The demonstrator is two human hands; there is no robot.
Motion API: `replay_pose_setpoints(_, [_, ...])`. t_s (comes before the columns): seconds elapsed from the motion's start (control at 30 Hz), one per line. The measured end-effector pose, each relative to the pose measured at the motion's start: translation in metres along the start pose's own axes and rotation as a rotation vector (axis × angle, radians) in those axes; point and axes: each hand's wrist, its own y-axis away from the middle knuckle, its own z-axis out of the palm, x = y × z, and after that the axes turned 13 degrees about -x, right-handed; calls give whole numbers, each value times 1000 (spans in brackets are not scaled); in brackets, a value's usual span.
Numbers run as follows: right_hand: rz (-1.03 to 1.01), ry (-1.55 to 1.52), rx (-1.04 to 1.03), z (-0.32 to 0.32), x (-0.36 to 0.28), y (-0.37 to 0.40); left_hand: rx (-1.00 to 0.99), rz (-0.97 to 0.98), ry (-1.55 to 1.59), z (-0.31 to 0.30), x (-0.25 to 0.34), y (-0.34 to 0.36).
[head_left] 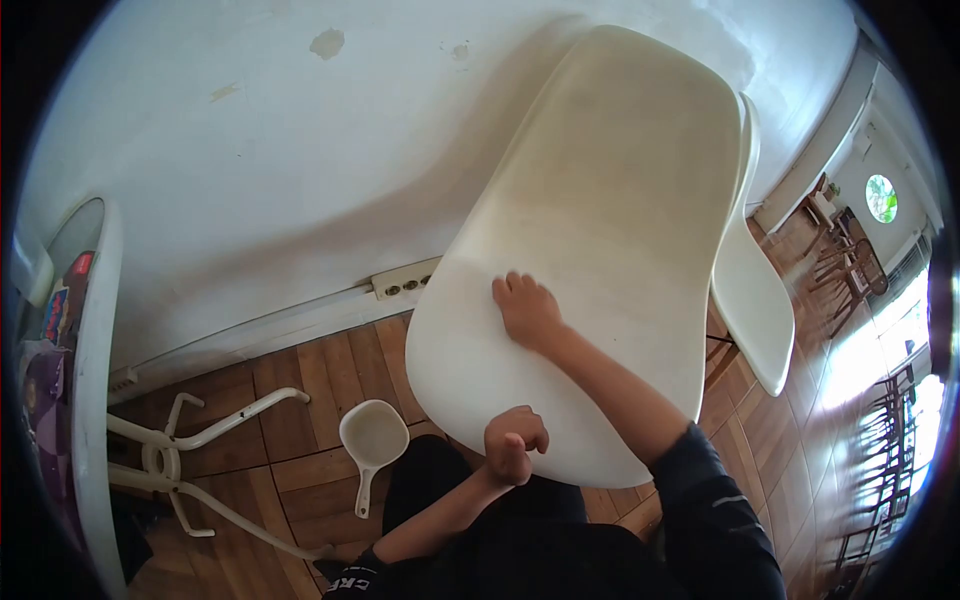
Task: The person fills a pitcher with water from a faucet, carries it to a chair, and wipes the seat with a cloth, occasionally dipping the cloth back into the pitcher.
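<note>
A cream moulded chair (620, 170) with a smooth one-piece seat and back stands in front of me against the wall. My right hand (527, 312) rests on its seat, fingers bent and pressed together against the surface; whatever may be under them is hidden. Close to the seat's front edge is my left hand (512, 445), its fingers curled in and thumb folded, with nothing showing in it. On the floor to the left lies a white dipper (374, 434) with a short handle pointing toward me.
A second cream chair (755, 300) stands behind the first on the right. A white table base (160, 460) spreads its legs on the wooden floor at left, beside a round tabletop (97, 330). A socket strip (402, 282) runs along the wall. Wooden chairs (850, 270) stand farther back.
</note>
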Motion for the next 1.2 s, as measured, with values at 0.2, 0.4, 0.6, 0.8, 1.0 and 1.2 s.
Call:
replay_pose_setpoints(0.2, [286,26,93,6,34,-85,-31,70,9,0,-3,-4])
replay_pose_setpoints(0.4, [165,12,-32,0,28,-50,3,37,-42,-1,0,-3])
replay_pose_setpoints(0.6, [-326,-34,-86,-18,-5,51,8,79,-61,1,-1,-2])
replay_pose_setpoints(0.8, [-514,-164,-84,-31,-22,144,-56,193,-186,1,6,3])
replay_pose_setpoints(1.0, [-408,-163,-109,-23,-28,135,21,214,-437,-45,-4,-2])
replay_pose_setpoints(1.2, [-161,-120,29,-5,-12,22,54,-79,-370,-79,-4,-18])
